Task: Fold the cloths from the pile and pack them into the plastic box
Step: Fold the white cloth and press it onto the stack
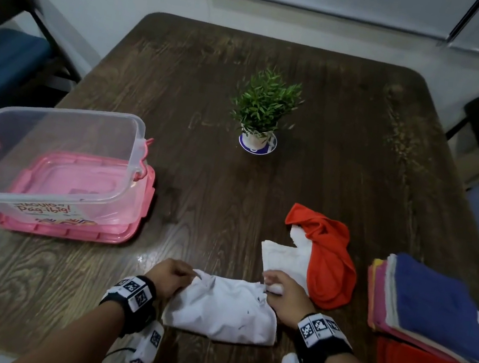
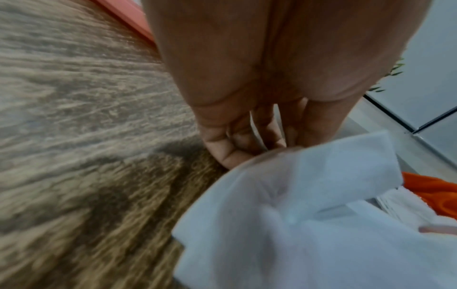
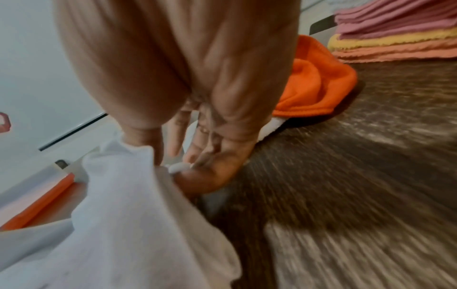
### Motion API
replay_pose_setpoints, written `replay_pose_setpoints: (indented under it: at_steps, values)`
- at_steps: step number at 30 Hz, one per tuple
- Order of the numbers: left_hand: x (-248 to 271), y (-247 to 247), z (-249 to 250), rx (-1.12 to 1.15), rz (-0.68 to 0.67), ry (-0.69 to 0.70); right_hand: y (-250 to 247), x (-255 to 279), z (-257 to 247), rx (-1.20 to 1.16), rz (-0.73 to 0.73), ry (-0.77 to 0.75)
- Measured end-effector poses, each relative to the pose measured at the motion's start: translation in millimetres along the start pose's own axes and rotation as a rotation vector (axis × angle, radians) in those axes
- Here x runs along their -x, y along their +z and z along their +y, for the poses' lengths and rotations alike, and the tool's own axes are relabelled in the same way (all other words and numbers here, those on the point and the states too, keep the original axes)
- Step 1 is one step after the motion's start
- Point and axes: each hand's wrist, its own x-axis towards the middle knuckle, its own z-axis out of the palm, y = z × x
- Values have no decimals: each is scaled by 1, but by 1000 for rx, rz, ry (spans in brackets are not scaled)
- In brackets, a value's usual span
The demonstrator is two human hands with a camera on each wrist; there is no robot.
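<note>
Corners of the white cloth [image 1: 222,310] sit pinched in my left hand [image 1: 170,277] and right hand [image 1: 285,298], flat on the worktop [image 1: 318,131] for an even fold.

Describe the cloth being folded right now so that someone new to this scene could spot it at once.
On the dark wooden table, look at the near edge, between the left hand and the right hand. The white cloth lies there, each hand pinching a far corner. Unlike the orange cloth and the other white one beside it, it is the only one held.
</note>
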Motion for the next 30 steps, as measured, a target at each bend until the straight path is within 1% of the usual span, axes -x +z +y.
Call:
replay_pose_setpoints:
  at_steps: [2, 5, 7, 8, 10, 13, 14, 16, 18, 19, 20, 21, 22, 23, 24, 26, 28, 30]
  values:
    - [-1, 1, -1, -47, 27, 24, 4, -4, -5, 68, 27, 21]
    - [-3, 3, -4, -59, 174, -37, 7, -12, 1, 220, 118, 62]
    - [-2, 0, -8, -8, 281, -100, 4, -12, 7, 228, 209, 82]
    - [-1, -1, -12, 27, 308, -132, 2, -11, 10, 202, 247, 97]
    - [0, -5, -17, 111, 307, -164, -1, -7, 13, 170, 290, 114]
    - [-2, -9, -15, 177, 264, -111, -1, -5, 12, 174, 307, 62]
    - [-4, -11, -14, 177, 287, -66, 0, -3, 8, 195, 311, 38]
    - [-4, -14, -13, 99, 388, 3, 2, 1, 1, 242, 316, -20]
    - [0, -16, -13, 25, 452, 2, 6, 3, -7, 283, 312, -123]
    - [5, -17, -11, -22, 422, -31, 9, 2, -10, 306, 298, -155]
    - [9, -16, -11, -100, 349, -83, 12, 1, -14, 318, 267, -142]
    - [14, -16, -10, -185, 250, -146, 13, -1, -17, 313, 232, -89]
    - [17, -14, -11, -250, 155, -206, 13, -5, -22, 288, 201, -5]
    - [19, -14, -11, -280, 97, -245, 13, -8, -26, 262, 183, 79]
    - [19, -12, -14, -267, 78, -268, 12, -13, -28, 248, 179, 147]
    - [20, -10, -17, -143, 102, -290, 13, -18, -30, 263, 171, 211]
    - [22, -7, -16, -48, 89, -256, 13, -21, -28, 278, 166, 206]
    - [26, -3, -13, -79, 64, -171, 11, -19, -26, 239, 206, 180]
